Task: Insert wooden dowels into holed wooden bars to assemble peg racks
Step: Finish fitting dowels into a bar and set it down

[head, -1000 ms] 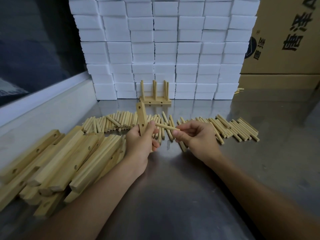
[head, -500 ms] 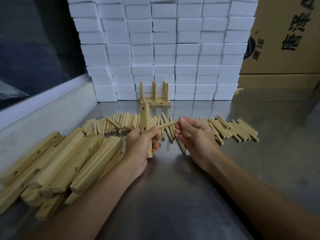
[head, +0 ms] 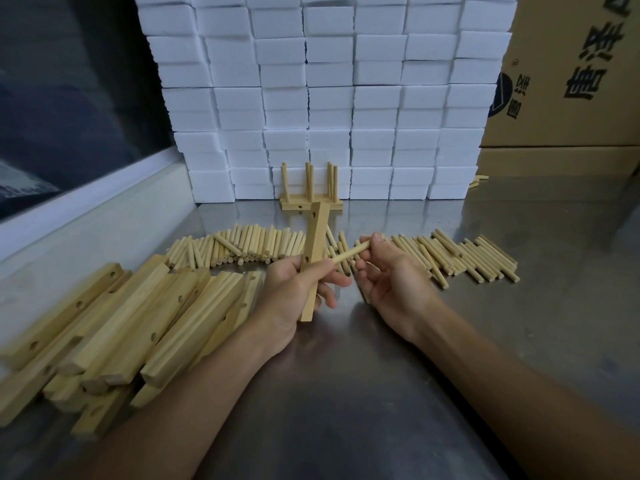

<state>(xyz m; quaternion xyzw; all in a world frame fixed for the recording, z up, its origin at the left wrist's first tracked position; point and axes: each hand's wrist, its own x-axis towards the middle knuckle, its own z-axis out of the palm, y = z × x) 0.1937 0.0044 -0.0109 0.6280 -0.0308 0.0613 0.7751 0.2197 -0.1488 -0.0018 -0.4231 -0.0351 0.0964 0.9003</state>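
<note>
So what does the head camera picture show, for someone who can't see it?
A person's left hand holds a holed wooden bar upright while the right hand pinches a dowel, its tip at the bar. Loose dowels and spare bars lie on the metal table, with a finished rack behind.

Your left hand (head: 294, 292) grips a holed bar (head: 315, 258) upright — your right hand (head: 388, 275) pinches a dowel (head: 349, 254) with its tip at the bar, loose dowels (head: 460, 254) behind.
</note>
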